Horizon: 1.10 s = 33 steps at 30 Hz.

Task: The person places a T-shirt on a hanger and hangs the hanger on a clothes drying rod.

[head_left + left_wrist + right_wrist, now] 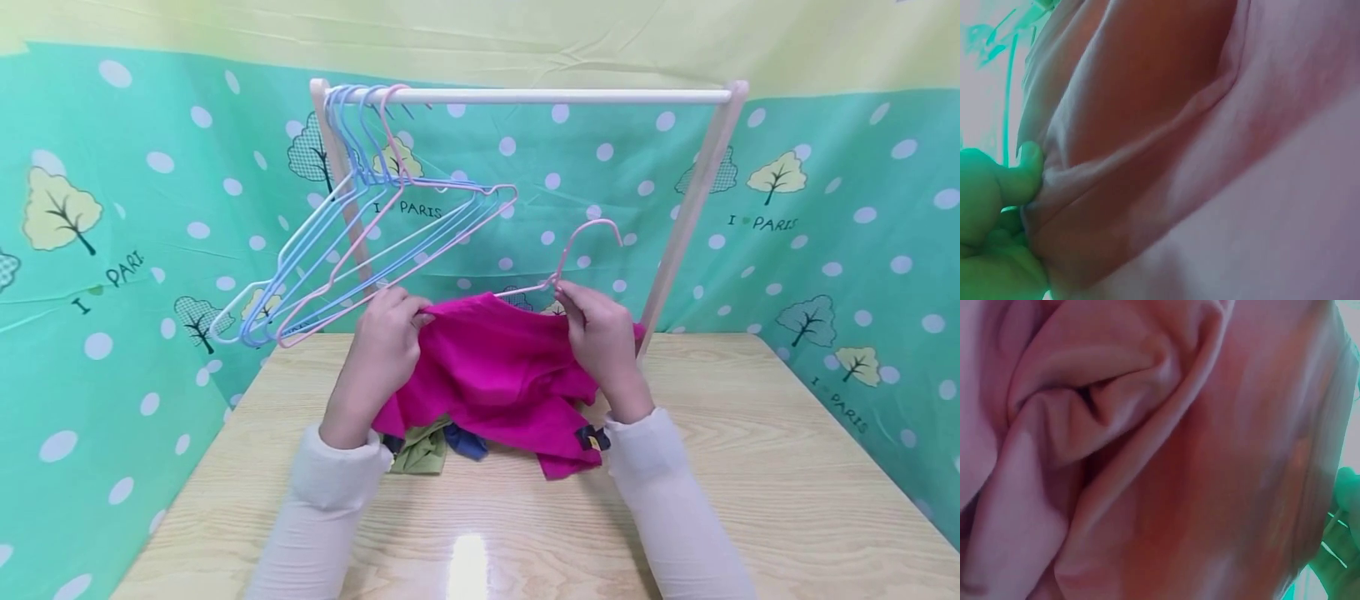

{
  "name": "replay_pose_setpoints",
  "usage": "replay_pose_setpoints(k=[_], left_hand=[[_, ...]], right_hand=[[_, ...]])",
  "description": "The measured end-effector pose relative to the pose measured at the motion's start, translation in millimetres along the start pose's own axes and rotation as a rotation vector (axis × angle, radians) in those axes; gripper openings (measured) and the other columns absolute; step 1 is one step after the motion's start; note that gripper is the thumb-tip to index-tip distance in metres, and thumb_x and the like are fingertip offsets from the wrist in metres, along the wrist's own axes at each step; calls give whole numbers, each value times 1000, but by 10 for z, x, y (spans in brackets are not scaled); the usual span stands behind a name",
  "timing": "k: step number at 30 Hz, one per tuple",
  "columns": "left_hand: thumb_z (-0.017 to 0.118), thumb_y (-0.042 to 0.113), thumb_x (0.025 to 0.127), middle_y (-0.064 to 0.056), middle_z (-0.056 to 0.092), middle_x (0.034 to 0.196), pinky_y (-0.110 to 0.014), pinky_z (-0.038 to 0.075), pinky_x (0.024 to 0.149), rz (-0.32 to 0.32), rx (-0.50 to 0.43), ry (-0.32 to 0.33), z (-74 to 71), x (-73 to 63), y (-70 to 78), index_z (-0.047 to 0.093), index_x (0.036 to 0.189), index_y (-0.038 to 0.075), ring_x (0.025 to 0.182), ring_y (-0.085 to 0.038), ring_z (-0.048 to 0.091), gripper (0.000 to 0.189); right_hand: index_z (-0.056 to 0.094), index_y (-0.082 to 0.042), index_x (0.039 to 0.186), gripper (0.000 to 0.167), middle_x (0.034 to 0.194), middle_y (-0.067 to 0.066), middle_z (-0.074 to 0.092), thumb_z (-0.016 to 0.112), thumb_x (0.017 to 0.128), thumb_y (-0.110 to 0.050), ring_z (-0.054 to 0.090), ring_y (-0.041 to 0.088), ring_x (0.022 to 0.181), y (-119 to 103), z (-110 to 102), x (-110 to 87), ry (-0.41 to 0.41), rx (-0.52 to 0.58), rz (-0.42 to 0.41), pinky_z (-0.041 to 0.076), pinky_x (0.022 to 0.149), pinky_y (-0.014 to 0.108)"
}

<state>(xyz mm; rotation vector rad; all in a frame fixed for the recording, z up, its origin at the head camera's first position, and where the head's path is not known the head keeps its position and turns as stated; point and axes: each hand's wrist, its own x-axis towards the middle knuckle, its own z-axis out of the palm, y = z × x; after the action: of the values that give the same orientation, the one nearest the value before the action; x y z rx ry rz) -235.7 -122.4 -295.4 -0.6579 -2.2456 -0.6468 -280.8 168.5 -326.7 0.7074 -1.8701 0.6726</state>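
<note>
A magenta garment (495,358), possibly a shirt, hangs between both hands above the table. My left hand (386,337) pinches its upper left edge between thumb and fingers; in the left wrist view the thumb (1030,165) presses on the cloth (1129,169). A pink hanger (576,242) is partly inside the garment, its hook and part of one shoulder showing. At the base of the hook, my right hand (603,333) pinches the hanger. In the right wrist view, folded cloth (1147,456) fills most of the picture, with the right hand's fingers (1344,540) at its edge.
A white rack (540,97) stands behind the hands. Several blue, white and pink hangers (375,217) hang at its left end. Under the garment, green cloth (422,452) and blue cloth (465,442) lie on the wooden table (525,533). A patterned curtain (840,208) surrounds the table.
</note>
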Motion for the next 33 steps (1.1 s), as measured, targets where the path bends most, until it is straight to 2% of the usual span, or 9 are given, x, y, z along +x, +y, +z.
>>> replay_pose_setpoints(k=[6, 10, 20, 25, 29, 33], left_hand=[[74, 7, 93, -14, 71, 97, -44, 54, 83, -38, -43, -143, -144, -10, -64, 75, 108, -3, 90, -31, 65, 18], [73, 6, 94, -12, 72, 97, -43, 55, 82, -57, -77, -198, -228, -31, -127, 75, 106, -1, 89, -28, 66, 15], [69, 1, 96, -11, 74, 97, -41, 57, 76, -48, -122, -237, -353, -62, -235, 77, 107, -2, 85, -25, 68, 14], [71, 1, 95, -10, 74, 95, -40, 56, 73, -73, -80, -232, -411, -77, -239, 77, 106, -1, 81, -24, 66, 14], [72, 2, 94, -11, 74, 97, -41, 56, 73, -103, -33, -242, -436, -77, -206, 77, 108, -2, 82, -26, 67, 15], [75, 8, 93, -11, 70, 102, -42, 56, 77, -116, 11, -256, -404, -71, -86, 74, 116, -1, 88, -27, 65, 24]], right_hand=[[76, 3, 112, 18, 105, 17, 77, 70, 95, -2, 76, 32, 94, 22, -7, -8, 16, 20, 12, 61, 80, 47], [76, 3, 112, 19, 105, 18, 76, 70, 95, -2, 76, 33, 94, 19, -32, -1, 1, 33, 21, 61, 79, 47], [76, 2, 115, 22, 108, 18, 76, 71, 95, -4, 75, 32, 97, 8, -96, 20, -58, 52, 55, 61, 79, 46], [75, 2, 117, 24, 110, 17, 76, 72, 94, -3, 75, 32, 99, 18, -107, 14, -67, 58, 83, 60, 81, 45], [75, 2, 117, 24, 110, 17, 75, 72, 94, -3, 75, 32, 99, 25, -114, 15, -63, 62, 96, 60, 82, 45], [75, 3, 117, 24, 110, 18, 75, 72, 94, -2, 75, 32, 96, 20, -110, 20, -61, 63, 96, 61, 80, 45]])
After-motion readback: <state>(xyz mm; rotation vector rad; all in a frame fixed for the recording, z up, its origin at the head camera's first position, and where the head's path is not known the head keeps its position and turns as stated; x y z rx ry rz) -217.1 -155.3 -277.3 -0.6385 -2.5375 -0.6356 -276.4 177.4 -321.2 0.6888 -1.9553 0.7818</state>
